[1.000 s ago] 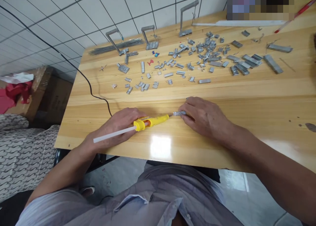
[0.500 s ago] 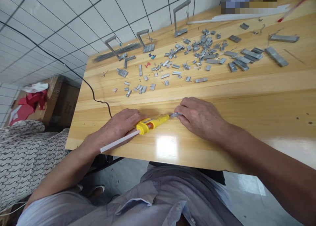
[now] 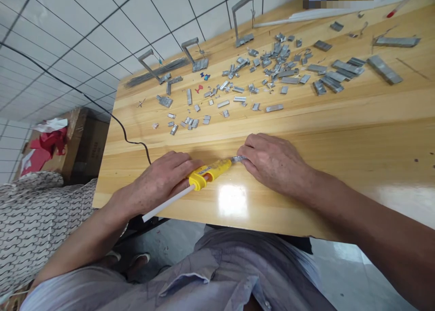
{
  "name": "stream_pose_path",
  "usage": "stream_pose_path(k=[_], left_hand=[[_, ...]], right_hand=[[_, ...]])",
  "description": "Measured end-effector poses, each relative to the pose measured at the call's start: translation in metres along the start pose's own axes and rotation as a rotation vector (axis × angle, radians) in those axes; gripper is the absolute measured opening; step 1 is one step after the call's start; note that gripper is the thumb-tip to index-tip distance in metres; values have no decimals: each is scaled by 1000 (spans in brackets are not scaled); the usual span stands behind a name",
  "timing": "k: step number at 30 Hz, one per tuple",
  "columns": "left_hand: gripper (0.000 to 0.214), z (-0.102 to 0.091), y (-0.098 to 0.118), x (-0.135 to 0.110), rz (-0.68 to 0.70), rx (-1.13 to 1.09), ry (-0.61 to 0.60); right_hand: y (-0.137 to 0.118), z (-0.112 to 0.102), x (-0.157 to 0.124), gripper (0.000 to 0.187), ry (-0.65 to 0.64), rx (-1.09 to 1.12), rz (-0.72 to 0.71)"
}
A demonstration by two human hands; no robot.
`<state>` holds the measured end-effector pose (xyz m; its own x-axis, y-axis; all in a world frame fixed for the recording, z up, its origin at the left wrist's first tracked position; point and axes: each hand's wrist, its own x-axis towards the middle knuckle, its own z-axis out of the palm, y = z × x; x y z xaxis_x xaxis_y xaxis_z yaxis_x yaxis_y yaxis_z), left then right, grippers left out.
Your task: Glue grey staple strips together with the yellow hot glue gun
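My left hand (image 3: 166, 177) is closed around a yellow hot glue gun (image 3: 214, 171) near the table's front edge. A white glue stick (image 3: 168, 203) sticks out of the gun's back end, pointing down to the left. The gun's nozzle points right, toward my right hand (image 3: 270, 159). My right fingers are pinched on a small grey metal-like piece (image 3: 239, 159) that meets the nozzle tip; most of it is hidden by the fingers. Whether glue is coming out cannot be seen.
Many small grey pieces (image 3: 278, 57) lie scattered across the wooden table (image 3: 356, 143). Several little grey bent stands (image 3: 234, 21) rise along the tiled wall. A black cord (image 3: 122, 130) runs over the left edge. Beyond it stands a cardboard box (image 3: 84, 139).
The glue gun has turned slightly, its glue stick end dipping lower. The camera view has shifted a little. Both hands keep their grips.
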<state>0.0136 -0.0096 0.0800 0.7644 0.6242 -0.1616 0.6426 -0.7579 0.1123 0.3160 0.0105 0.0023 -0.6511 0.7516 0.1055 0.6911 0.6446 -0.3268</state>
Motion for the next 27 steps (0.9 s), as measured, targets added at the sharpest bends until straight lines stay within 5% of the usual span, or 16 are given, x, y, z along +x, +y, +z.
stream_pose_path(k=[27], left_hand=[[34, -8, 11, 5, 24, 40, 40]], right_hand=[[0, 2, 0, 24, 17, -7, -5]])
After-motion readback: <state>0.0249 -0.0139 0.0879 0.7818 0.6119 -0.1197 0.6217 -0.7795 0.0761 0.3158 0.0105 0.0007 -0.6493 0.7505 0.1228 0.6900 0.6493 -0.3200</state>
